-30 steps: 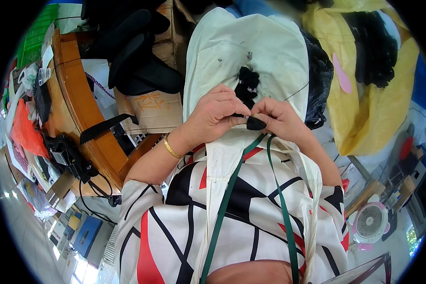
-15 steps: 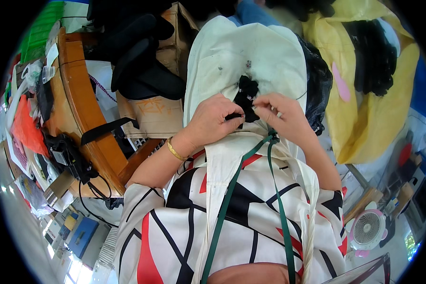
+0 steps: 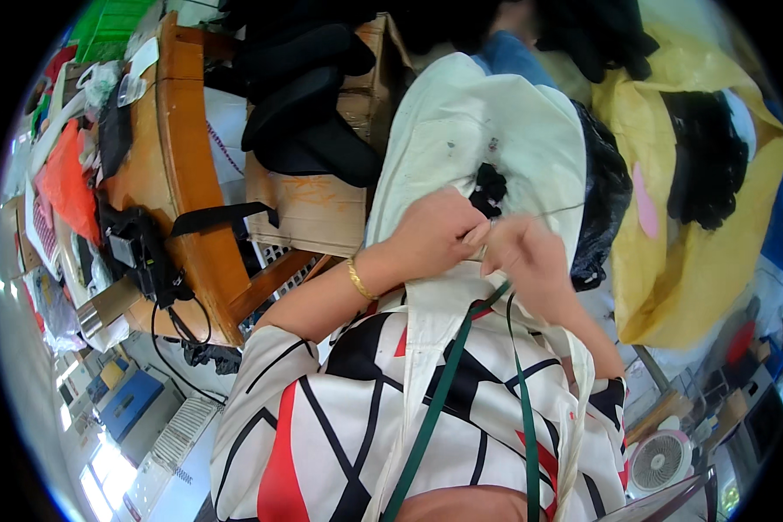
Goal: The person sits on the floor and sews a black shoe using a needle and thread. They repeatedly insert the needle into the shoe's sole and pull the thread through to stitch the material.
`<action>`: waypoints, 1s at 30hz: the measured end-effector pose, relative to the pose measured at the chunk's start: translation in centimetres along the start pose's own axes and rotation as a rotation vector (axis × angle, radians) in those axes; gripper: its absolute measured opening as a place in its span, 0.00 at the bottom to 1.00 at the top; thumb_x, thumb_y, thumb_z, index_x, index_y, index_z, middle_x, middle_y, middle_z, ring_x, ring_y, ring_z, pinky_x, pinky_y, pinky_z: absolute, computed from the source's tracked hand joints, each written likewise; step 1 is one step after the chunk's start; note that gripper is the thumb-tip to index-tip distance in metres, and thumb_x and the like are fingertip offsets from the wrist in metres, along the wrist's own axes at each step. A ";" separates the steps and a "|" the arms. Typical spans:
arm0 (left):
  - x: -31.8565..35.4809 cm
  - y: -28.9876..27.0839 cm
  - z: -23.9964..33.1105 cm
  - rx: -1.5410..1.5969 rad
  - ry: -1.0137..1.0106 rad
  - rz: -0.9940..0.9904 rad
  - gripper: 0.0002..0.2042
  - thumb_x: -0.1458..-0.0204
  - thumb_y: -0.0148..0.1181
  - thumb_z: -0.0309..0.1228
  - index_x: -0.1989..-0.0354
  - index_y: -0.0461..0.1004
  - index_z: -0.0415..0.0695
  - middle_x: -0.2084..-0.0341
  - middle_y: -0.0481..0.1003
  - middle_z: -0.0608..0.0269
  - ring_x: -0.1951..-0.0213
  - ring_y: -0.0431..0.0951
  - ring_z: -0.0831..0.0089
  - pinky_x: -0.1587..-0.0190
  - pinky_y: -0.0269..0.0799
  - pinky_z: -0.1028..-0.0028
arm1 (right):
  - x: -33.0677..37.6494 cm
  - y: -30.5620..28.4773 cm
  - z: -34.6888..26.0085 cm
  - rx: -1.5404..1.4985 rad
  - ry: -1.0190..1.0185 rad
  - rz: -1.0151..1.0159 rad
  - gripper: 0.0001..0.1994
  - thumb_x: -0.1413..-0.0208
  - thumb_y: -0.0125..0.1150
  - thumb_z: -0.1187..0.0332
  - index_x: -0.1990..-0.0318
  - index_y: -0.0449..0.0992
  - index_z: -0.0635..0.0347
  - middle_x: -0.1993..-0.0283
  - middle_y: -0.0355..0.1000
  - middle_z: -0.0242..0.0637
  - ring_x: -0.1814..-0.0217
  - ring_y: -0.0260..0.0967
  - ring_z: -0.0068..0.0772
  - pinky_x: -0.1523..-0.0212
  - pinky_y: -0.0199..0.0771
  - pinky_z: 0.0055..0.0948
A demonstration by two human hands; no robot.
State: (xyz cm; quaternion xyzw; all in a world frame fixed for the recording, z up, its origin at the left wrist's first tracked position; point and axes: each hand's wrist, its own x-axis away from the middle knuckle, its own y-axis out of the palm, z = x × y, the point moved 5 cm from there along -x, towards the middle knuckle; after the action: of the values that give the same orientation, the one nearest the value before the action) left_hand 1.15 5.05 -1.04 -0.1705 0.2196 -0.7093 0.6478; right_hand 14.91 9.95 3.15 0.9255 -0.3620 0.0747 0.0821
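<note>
Over my lap lies a white apron, with a small bundle of black fabric on it just beyond my hands. My left hand is closed, its fingers pinched together against the near edge of the black fabric. What sits between those fingers is hidden. Close beside it, my right hand has curled fingers smeared by motion, almost touching the left fingertips. A dark green strap hangs down from near my right wrist across my patterned top.
To the left stand a wooden table and a cardboard box with black padded pieces on top. A black plastic bag and a yellow sack holding black pieces are at right. A small fan stands lower right.
The whole view has shifted, so things appear farther right and lower. My hands have drawn closer together, and less of the black fabric shows between them.
</note>
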 end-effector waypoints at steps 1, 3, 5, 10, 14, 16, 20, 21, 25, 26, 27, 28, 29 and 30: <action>-0.2 -0.3 0.0 0.005 -0.005 0.019 0.04 0.54 0.65 0.30 0.71 0.79 0.46 0.75 0.75 0.62 0.66 0.73 0.60 0.62 0.70 0.63 | 0.1 -1.6 2.5 -0.358 0.318 0.047 0.08 0.30 0.49 0.64 0.58 0.67 0.58 0.62 0.76 0.37 0.72 0.73 0.26 0.71 0.76 0.27; -0.5 -1.2 -0.5 -0.030 0.016 0.043 0.04 0.53 0.65 0.29 0.69 0.79 0.45 0.75 0.75 0.62 0.67 0.73 0.60 0.64 0.70 0.65 | 0.6 -5.0 2.7 -0.533 0.318 0.214 0.07 0.30 0.49 0.64 0.60 0.67 0.56 0.76 0.70 0.33 0.80 0.68 0.24 0.80 0.69 0.23; -0.4 -2.2 -0.8 -0.060 0.034 0.092 0.04 0.53 0.65 0.28 0.69 0.78 0.45 0.75 0.75 0.62 0.68 0.73 0.61 0.65 0.70 0.65 | 2.0 -10.7 3.3 -0.730 0.173 0.376 0.08 0.30 0.49 0.65 0.63 0.69 0.54 0.81 0.55 0.22 0.84 0.52 0.16 0.85 0.58 0.18; -0.2 -3.4 -1.9 -0.198 0.073 0.077 0.04 0.55 0.65 0.27 0.71 0.78 0.44 0.75 0.75 0.62 0.69 0.74 0.61 0.67 0.71 0.65 | 13.5 -34.1 1.8 -0.985 -0.264 0.877 0.11 0.40 0.52 0.78 0.74 0.61 0.57 0.81 0.53 0.26 0.80 0.51 0.23 0.62 0.77 0.25; 0.1 -4.1 -3.2 -0.244 0.036 0.142 0.04 0.55 0.62 0.30 0.75 0.77 0.45 0.78 0.73 0.60 0.68 0.74 0.59 0.67 0.71 0.63 | 26.1 -44.1 0.1 -0.195 -0.561 1.668 0.16 0.36 0.48 0.72 0.78 0.57 0.57 0.82 0.52 0.31 0.80 0.52 0.26 0.50 0.81 0.49; 0.0 -3.1 -3.6 -0.213 -0.022 0.088 0.04 0.56 0.63 0.30 0.73 0.77 0.44 0.76 0.75 0.60 0.67 0.75 0.59 0.66 0.71 0.65 | 23.5 -41.1 1.0 0.399 -0.406 1.610 0.13 0.38 0.48 0.73 0.76 0.60 0.60 0.81 0.52 0.31 0.78 0.54 0.26 0.47 0.79 0.48; -1.1 -1.6 -3.8 0.079 -0.104 0.027 0.05 0.55 0.64 0.31 0.72 0.77 0.43 0.74 0.76 0.59 0.66 0.75 0.59 0.63 0.71 0.65 | 8.7 -24.7 4.9 0.392 -0.065 0.963 0.02 0.39 0.52 0.74 0.60 0.70 0.61 0.61 0.66 0.32 0.60 0.68 0.25 0.48 0.73 0.30; -1.7 -1.4 -3.6 0.109 -0.098 0.013 0.06 0.55 0.63 0.31 0.71 0.77 0.43 0.74 0.76 0.59 0.66 0.75 0.59 0.63 0.71 0.66 | 5.3 -18.9 5.4 0.365 0.035 0.744 0.06 0.38 0.54 0.74 0.55 0.73 0.61 0.54 0.71 0.32 0.55 0.73 0.24 0.49 0.71 0.25; -4.3 -1.5 -2.6 0.243 -0.054 -0.057 0.06 0.53 0.63 0.32 0.70 0.78 0.43 0.73 0.76 0.58 0.65 0.75 0.61 0.61 0.71 0.66 | -2.4 -5.3 2.9 0.619 -0.178 0.092 0.14 0.48 0.65 0.75 0.54 0.75 0.64 0.62 0.71 0.42 0.60 0.72 0.35 0.57 0.71 0.27; -4.8 -2.1 -2.4 0.273 -0.044 -0.080 0.06 0.53 0.63 0.32 0.70 0.78 0.43 0.73 0.76 0.58 0.65 0.75 0.62 0.60 0.70 0.66 | -3.2 -5.0 2.9 0.597 -0.163 0.108 0.12 0.48 0.65 0.76 0.55 0.76 0.64 0.64 0.71 0.42 0.61 0.71 0.35 0.58 0.71 0.28; -5.5 -2.8 -2.6 0.267 -0.068 -0.135 0.07 0.51 0.63 0.32 0.68 0.78 0.43 0.73 0.76 0.58 0.65 0.76 0.62 0.61 0.71 0.66 | -3.7 -4.9 3.4 0.582 -0.154 0.125 0.11 0.48 0.65 0.76 0.57 0.76 0.64 0.65 0.71 0.41 0.63 0.71 0.36 0.59 0.71 0.28; -6.6 -4.3 -3.0 0.174 -0.028 -0.082 0.07 0.51 0.62 0.32 0.68 0.78 0.42 0.73 0.76 0.57 0.65 0.76 0.61 0.60 0.71 0.65 | -4.2 -4.9 3.5 0.569 -0.142 0.146 0.09 0.47 0.64 0.76 0.58 0.77 0.64 0.66 0.71 0.41 0.64 0.71 0.37 0.60 0.71 0.28; -7.9 -6.2 -3.9 0.081 0.013 -0.031 0.07 0.50 0.62 0.32 0.68 0.78 0.42 0.72 0.76 0.57 0.64 0.76 0.60 0.60 0.72 0.65 | -4.4 -5.2 3.2 0.553 -0.150 0.217 0.07 0.47 0.64 0.76 0.61 0.77 0.65 0.69 0.71 0.40 0.67 0.71 0.35 0.63 0.71 0.29; -9.3 -8.3 -4.9 -0.008 0.050 0.023 0.07 0.49 0.61 0.32 0.68 0.78 0.42 0.72 0.77 0.56 0.64 0.76 0.59 0.60 0.72 0.64 | -4.3 -5.6 3.7 0.528 -0.114 0.238 0.07 0.47 0.64 0.76 0.61 0.77 0.65 0.69 0.71 0.40 0.67 0.70 0.35 0.63 0.70 0.29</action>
State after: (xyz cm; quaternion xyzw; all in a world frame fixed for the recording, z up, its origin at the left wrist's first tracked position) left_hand -7.48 15.25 -0.40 -0.1527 0.2405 -0.7051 0.6494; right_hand 15.89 16.14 -1.84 0.8687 -0.4400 0.1231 -0.1915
